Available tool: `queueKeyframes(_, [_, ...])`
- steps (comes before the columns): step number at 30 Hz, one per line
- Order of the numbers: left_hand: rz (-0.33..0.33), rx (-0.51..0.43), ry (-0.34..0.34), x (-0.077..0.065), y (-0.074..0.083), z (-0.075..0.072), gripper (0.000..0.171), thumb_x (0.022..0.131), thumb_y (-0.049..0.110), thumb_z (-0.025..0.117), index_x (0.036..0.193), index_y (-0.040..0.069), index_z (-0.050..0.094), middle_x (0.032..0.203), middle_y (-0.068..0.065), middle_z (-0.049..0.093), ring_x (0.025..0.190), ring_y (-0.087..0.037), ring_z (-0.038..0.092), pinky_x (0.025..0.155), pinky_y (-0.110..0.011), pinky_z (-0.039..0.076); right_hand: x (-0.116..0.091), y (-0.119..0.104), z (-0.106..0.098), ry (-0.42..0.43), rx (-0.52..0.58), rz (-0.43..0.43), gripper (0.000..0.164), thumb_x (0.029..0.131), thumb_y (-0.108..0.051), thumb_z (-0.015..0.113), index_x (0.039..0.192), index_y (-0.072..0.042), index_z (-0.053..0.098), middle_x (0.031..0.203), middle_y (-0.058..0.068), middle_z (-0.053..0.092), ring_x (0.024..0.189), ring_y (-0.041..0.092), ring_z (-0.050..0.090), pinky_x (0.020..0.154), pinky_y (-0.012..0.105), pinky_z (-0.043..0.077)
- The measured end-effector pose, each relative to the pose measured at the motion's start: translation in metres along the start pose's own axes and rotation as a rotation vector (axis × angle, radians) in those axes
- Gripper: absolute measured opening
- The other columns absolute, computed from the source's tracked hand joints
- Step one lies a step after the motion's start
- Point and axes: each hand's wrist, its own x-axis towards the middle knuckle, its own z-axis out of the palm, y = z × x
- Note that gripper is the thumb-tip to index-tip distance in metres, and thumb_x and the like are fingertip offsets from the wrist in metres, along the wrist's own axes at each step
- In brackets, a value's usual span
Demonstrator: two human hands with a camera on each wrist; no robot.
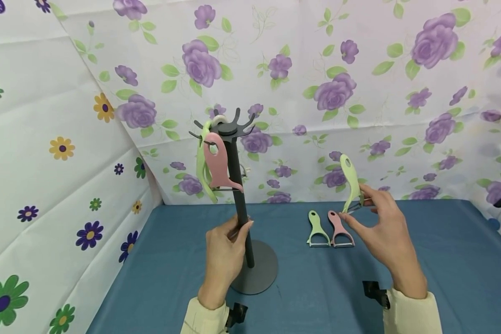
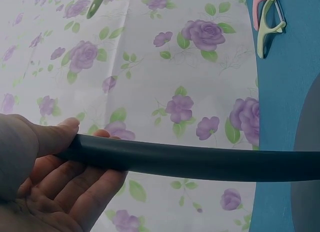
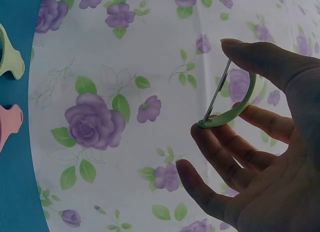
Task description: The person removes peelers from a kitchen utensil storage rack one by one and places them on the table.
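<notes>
My left hand [image 1: 224, 257] grips the dark post [image 1: 240, 204] of a stand with curved hooks [image 1: 229, 127] around its top. In the left wrist view, thumb and fingers wrap that post [image 2: 190, 162]. A pink peeler [image 1: 218, 162] and a light green peeler [image 1: 201, 162] hang from hooks on the stand's left side. My right hand [image 1: 386, 229] holds another light green peeler [image 1: 350, 178] up in the air, handle pointing upward. Seen from the right wrist, thumb and fingers pinch the two ends of this peeler's curved head [image 3: 227, 117], its metal blade between them.
On the blue tablecloth [image 1: 309, 287] a green peeler [image 1: 316, 229] and a pink peeler [image 1: 337, 228] lie side by side, left of my right hand. The stand's round grey base [image 1: 260, 273] rests on the cloth. Flowered sheets [image 1: 292, 93] rise behind and at the sides.
</notes>
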Motion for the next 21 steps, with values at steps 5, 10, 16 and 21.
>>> queueKeyframes(5, [0.006,0.001,0.004,0.0,-0.001,0.001,0.026,0.097,0.022,0.072,0.119,0.009,0.077,0.11,-0.012,0.078,0.098,-0.023,0.078,0.086,-0.039,0.063,0.0,0.003,0.002,-0.02,-0.011,0.018,0.075,0.084,-0.012,0.085,0.15,-0.006,0.048,0.123,0.022,0.055,0.109,0.038,0.056,0.093,0.063,0.048])
queueKeyframes(10, [0.009,-0.002,0.007,0.0,-0.001,0.001,0.025,0.097,0.021,0.072,0.118,0.008,0.077,0.11,-0.012,0.078,0.098,-0.023,0.077,0.086,-0.039,0.063,0.0,0.006,0.003,-0.026,-0.02,0.033,0.075,0.085,-0.013,0.085,0.15,-0.005,0.048,0.12,0.022,0.055,0.108,0.039,0.056,0.093,0.062,0.047])
queueKeyframes(16, [0.008,0.009,0.007,-0.001,0.0,0.0,0.022,0.097,0.021,0.071,0.116,0.01,0.078,0.11,-0.011,0.078,0.099,-0.023,0.077,0.087,-0.037,0.063,0.0,0.012,0.004,-0.027,-0.03,0.06,0.076,0.085,-0.013,0.085,0.15,-0.002,0.047,0.12,0.023,0.055,0.109,0.04,0.055,0.093,0.062,0.046])
queueKeyframes(21, [0.006,0.0,0.003,-0.001,0.0,0.0,0.023,0.097,0.021,0.071,0.117,0.01,0.077,0.111,-0.012,0.078,0.1,-0.023,0.077,0.087,-0.038,0.063,-0.001,0.016,0.005,-0.04,-0.025,0.077,0.076,0.086,-0.014,0.084,0.151,-0.003,0.046,0.121,0.024,0.054,0.109,0.04,0.055,0.093,0.062,0.047])
